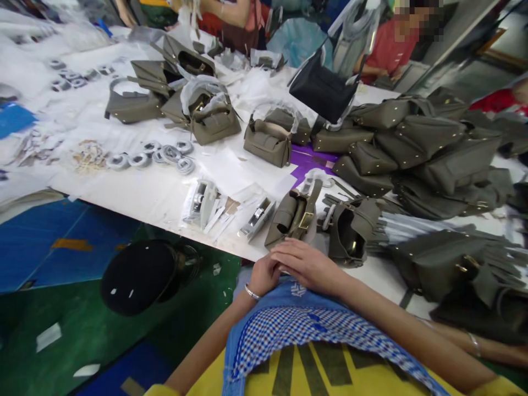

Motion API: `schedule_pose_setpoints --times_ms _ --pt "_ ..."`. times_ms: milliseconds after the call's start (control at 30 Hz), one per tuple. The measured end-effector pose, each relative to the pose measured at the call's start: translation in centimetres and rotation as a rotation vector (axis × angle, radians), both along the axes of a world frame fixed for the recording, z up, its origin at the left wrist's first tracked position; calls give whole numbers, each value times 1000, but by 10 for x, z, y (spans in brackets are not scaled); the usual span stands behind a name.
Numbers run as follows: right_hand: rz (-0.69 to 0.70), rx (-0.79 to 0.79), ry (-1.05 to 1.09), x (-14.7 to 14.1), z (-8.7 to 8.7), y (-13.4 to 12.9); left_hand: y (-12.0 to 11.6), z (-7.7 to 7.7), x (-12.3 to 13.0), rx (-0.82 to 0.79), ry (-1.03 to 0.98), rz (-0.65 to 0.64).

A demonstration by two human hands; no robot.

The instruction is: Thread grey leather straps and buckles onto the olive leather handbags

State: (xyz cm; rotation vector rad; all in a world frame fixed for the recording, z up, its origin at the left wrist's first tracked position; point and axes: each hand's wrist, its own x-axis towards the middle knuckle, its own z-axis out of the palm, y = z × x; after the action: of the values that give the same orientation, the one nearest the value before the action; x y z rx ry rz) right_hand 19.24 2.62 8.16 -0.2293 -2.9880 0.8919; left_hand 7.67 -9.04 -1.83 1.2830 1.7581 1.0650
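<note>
My left hand point(264, 274) and my right hand point(304, 264) rest together at the table's front edge, before my blue apron point(284, 302). The right hand lies over the left with its fingers stretched out, holding nothing visible. Fingers of the left hand are mostly hidden beneath it. Just beyond them stands an olive handbag point(284, 217) with a buckled strap. A second olive handbag point(352, 234) gapes open to its right. Left of these lie a tape dispenser point(258, 217) and another tape dispenser point(202, 201).
Olive handbags are heaped point(429, 143) at the right; a black bag point(324, 82) hangs above the table. Several wrapped rings point(169, 154) lie at left. A black stool point(138, 278) stands on the green floor. A co-worker's arm point(454, 338) reaches in at lower right; other people work across the table.
</note>
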Motion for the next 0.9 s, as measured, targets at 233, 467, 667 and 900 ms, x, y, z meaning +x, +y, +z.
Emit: schedule_pose_setpoints --times_ms 233,467,667,900 --pt "309 268 -279 3 -12 44 -33 26 5 -137 -403 -129" --pt "356 151 -348 -6 14 24 -36 28 16 -27 -393 97" --pt "-71 -16 -310 3 35 52 2 6 29 53 -389 349" --pt "-574 -687 48 13 54 72 62 -14 59 84 106 304"
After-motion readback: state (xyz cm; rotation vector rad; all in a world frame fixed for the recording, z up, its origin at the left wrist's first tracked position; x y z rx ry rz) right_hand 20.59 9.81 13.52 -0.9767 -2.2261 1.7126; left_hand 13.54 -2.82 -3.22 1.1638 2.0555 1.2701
